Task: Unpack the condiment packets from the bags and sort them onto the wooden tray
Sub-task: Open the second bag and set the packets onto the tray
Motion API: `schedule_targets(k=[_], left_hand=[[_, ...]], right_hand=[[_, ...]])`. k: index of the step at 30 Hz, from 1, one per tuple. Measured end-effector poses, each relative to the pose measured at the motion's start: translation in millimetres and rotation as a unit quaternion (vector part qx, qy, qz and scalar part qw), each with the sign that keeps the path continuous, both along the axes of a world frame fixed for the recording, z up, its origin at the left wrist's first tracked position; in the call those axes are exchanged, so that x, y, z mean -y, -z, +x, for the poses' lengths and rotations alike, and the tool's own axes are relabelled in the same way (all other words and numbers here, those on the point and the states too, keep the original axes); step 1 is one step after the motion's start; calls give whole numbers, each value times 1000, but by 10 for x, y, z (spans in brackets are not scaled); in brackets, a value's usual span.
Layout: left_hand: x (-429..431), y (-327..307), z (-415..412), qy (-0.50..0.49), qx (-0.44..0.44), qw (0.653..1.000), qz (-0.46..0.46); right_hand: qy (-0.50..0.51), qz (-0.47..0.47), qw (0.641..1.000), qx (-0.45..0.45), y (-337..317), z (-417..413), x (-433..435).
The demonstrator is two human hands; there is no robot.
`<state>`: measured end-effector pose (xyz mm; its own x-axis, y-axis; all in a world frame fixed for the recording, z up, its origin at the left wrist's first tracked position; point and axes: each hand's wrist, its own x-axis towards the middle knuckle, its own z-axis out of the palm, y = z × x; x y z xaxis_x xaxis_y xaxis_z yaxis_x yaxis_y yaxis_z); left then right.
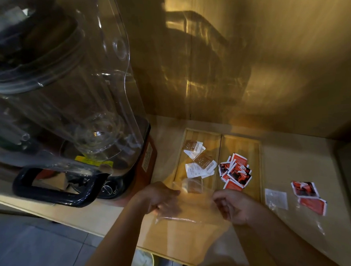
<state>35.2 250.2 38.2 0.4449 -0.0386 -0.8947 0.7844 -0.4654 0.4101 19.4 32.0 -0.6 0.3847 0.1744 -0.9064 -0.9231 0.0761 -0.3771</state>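
A wooden tray (220, 139) with two compartments lies on the counter. Its left compartment holds several brown and white packets (199, 162). Red and white packets (234, 171) are piled in the right compartment. My left hand (159, 197) and my right hand (235, 206) both grip a clear plastic bag (191, 204) over the tray's near end. A brown packet (192, 187) shows inside the bag near its far end.
A large blender with a clear cover (74, 96) and black handle (51, 189) stands at the left. Right of the tray lie a clear bag (276, 198) and two red packets in plastic (309, 195). A wooden wall rises behind.
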Motion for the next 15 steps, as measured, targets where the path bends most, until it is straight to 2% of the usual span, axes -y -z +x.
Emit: schedule_targets(k=[3, 11, 15], left_hand=[[-18, -26, -4, -11, 14, 1000, -16], [16, -293, -35, 129, 43, 990, 26], [30, -370, -6, 94, 81, 992, -25]], right_hand=[[-10, 0, 1000, 9, -39, 6, 32], [-103, -11, 994, 33, -205, -51, 101], [-75, 2, 993, 88, -320, -32, 164]])
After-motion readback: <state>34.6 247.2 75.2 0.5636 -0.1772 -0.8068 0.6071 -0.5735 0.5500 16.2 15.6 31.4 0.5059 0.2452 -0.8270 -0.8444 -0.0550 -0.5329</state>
